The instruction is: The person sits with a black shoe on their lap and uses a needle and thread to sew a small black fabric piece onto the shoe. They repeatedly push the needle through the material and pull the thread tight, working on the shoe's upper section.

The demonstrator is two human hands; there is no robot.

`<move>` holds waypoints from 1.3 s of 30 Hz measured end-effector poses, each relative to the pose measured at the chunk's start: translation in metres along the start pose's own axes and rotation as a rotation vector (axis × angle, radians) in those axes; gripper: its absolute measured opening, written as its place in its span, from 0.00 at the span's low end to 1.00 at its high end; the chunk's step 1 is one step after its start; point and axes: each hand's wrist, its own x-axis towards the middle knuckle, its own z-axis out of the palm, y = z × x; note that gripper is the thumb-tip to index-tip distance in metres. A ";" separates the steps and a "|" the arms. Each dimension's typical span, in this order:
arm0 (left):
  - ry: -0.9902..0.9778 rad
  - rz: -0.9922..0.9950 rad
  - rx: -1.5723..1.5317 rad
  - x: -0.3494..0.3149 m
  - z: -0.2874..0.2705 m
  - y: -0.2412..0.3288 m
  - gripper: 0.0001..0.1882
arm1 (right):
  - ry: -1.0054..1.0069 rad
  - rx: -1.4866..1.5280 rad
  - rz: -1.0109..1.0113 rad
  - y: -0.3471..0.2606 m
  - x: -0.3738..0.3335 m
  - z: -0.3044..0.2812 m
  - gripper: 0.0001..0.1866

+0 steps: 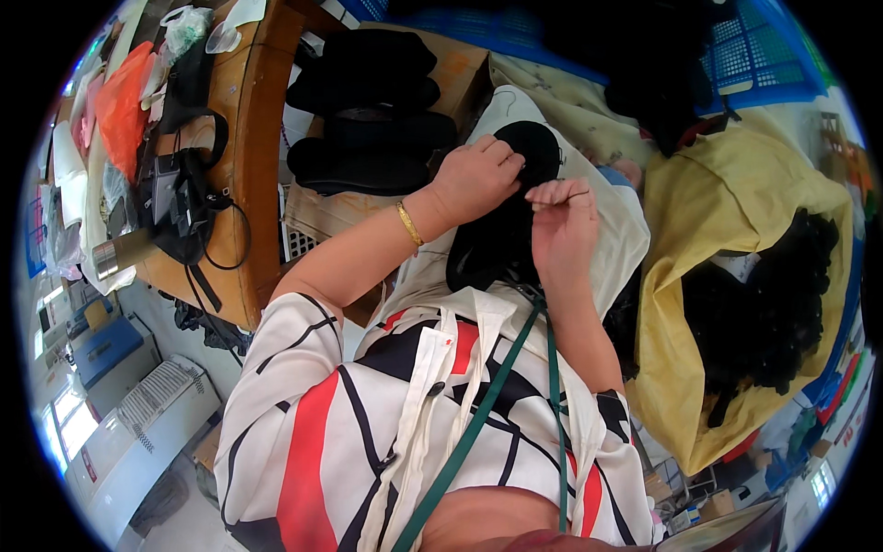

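Observation:
A black, soft fabric piece with a rounded end (532, 145) lies on the pale cloth (618, 241) over my lap. Its exact kind is hard to make out. My left hand (480, 177), with a gold bracelet at the wrist, is closed, its fingers pinching at the left edge of that piece. Just right of it, my right hand (563, 213) has its fingers curled together near the piece's right side. Whatever those right fingers hold, if anything, is too small to see. More black material (492, 248) lies in my lap below the hands.
Stacked black padded pieces (382, 106) lie on cardboard (464, 64) at the far left. A yellow sack (676, 276) of black pieces stands at right. A wooden table (241, 101) holds a black bag (175, 202) and an orange plastic bag (126, 106). Blue crates (763, 51) are behind.

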 end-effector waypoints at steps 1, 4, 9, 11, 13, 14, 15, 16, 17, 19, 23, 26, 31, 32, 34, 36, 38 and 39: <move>-0.005 0.009 0.018 -0.001 0.001 0.000 0.19 | 0.001 -0.078 -0.024 0.001 -0.007 0.002 0.10; -0.032 0.024 0.043 -0.003 0.005 0.000 0.18 | 0.007 -0.291 -0.088 0.008 -0.033 0.008 0.10; -0.024 -0.004 0.016 -0.001 0.007 0.004 0.17 | -0.192 -0.782 -0.131 0.002 -0.057 0.004 0.10; -0.053 -0.067 -0.009 0.003 0.001 0.005 0.17 | -0.187 -0.832 -0.234 -0.007 -0.045 0.001 0.08; -0.058 -0.112 -0.059 0.004 -0.006 0.008 0.18 | -0.117 -0.840 -0.422 -0.021 -0.030 0.003 0.07; -0.051 -0.121 -0.097 0.004 -0.011 0.010 0.19 | -0.046 -1.010 -0.513 -0.034 -0.028 0.000 0.05; -0.044 -0.133 -0.133 0.003 -0.016 0.011 0.19 | 0.027 -1.178 -0.602 -0.049 -0.029 -0.006 0.04; -0.046 -0.138 -0.155 0.003 -0.018 0.012 0.19 | 0.045 -1.307 -0.627 -0.064 -0.034 -0.017 0.03; -0.046 -0.152 -0.171 0.002 -0.022 0.012 0.20 | 0.055 -1.431 -0.646 -0.080 -0.041 -0.030 0.02; -0.068 -0.166 -0.173 0.004 -0.028 0.013 0.20 | -0.091 -1.758 -0.446 -0.114 -0.066 -0.054 0.01; -0.088 -0.118 -0.020 0.016 -0.035 0.023 0.18 | -0.150 -1.706 0.078 -0.149 -0.102 -0.055 0.04; -0.044 -0.070 0.086 0.026 -0.034 0.031 0.17 | 0.151 -1.313 0.074 -0.148 -0.096 -0.053 0.06; -0.025 -0.101 0.029 0.030 -0.016 0.026 0.15 | 0.157 -0.966 -0.002 -0.090 -0.058 -0.053 0.08; -0.027 -0.158 -0.018 0.027 -0.014 0.022 0.14 | 0.181 -0.850 0.144 -0.078 -0.050 -0.041 0.08; -0.055 -0.304 -0.175 0.022 -0.011 0.015 0.13 | 0.170 -0.746 0.339 -0.056 -0.035 -0.023 0.07; -0.100 -0.496 -0.395 0.018 -0.010 0.008 0.12 | 0.096 -0.783 0.449 -0.040 -0.023 -0.016 0.06; -0.167 -0.661 -0.567 0.017 -0.011 0.005 0.12 | 0.070 -0.895 0.450 -0.027 -0.013 -0.011 0.07; -0.194 -0.749 -0.654 0.016 -0.011 0.005 0.13 | 0.052 -0.956 0.454 -0.023 -0.010 -0.010 0.07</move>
